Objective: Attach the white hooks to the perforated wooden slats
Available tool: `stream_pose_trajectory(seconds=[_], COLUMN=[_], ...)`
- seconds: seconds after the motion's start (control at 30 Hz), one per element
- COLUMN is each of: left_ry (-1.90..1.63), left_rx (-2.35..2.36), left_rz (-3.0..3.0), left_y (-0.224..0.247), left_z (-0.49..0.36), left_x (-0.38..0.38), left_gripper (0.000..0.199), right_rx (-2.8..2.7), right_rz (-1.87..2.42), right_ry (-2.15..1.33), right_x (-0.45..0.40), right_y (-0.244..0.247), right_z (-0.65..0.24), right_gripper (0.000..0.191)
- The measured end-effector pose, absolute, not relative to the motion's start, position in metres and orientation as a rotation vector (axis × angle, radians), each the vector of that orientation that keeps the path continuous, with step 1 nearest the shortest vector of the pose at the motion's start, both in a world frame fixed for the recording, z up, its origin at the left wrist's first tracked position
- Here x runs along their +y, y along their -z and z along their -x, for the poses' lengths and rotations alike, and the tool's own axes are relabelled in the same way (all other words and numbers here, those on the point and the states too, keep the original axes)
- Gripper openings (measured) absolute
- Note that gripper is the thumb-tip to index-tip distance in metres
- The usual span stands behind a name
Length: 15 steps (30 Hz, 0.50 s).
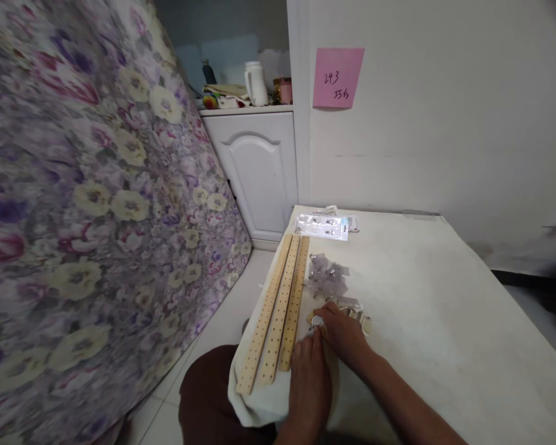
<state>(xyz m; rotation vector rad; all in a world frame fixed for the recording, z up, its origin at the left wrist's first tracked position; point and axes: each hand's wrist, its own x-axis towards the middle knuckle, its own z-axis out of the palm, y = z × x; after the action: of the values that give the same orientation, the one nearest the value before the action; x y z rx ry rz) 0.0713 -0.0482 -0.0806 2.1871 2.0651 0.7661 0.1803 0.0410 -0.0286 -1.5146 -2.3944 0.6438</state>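
Observation:
Close together over the near left part of the cloth-covered table are my two hands. My right hand [340, 330] is closed in a pinch on a small white piece [317, 321], its exact kind too small to tell. My left hand [309, 368] has its fingers pressed together, tips meeting the right hand beside that piece; what they grip is hidden. A bit of light wood [310, 317] shows by the right fingertips. Left of my hands lie three long wooden strips with rows of holes [283, 309]. Just beyond are small clear plastic bags [327, 276] and several small beige pieces [365, 324].
A clear blister pack [322, 226] lies at the table's far end. The pale tablecloth [426, 296] stretches to the right. A floral curtain [92, 235] hangs at left. Behind stand a white cabinet [262, 167] with a white jug [256, 84] and a wall with a pink note [338, 78].

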Motion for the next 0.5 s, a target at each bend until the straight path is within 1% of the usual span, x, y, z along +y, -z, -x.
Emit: stream_pose_trajectory(seconds=[0.13, 0.3, 0.5], left_ry=[-0.756, -0.707, -0.753], left_rx=[2.073, 2.066, 2.070], left_rz=[-2.164, -2.147, -2.194], left_y=[0.080, 0.079, 0.083], left_z=[-0.071, -0.071, -0.070], left_x=[-0.048, -0.047, -0.049], left_gripper=[0.056, 0.053, 0.054], right_rx=[-2.376, -2.275, -2.210], right_rz=[1.504, 1.429, 1.452], right_ry=[-0.656, -0.700, -0.728], right_x=[0.040, 0.039, 0.041], right_y=[0.030, 0.036, 0.039], right_z=[-0.181, -0.182, -0.181], right_gripper=[0.030, 0.035, 0.035])
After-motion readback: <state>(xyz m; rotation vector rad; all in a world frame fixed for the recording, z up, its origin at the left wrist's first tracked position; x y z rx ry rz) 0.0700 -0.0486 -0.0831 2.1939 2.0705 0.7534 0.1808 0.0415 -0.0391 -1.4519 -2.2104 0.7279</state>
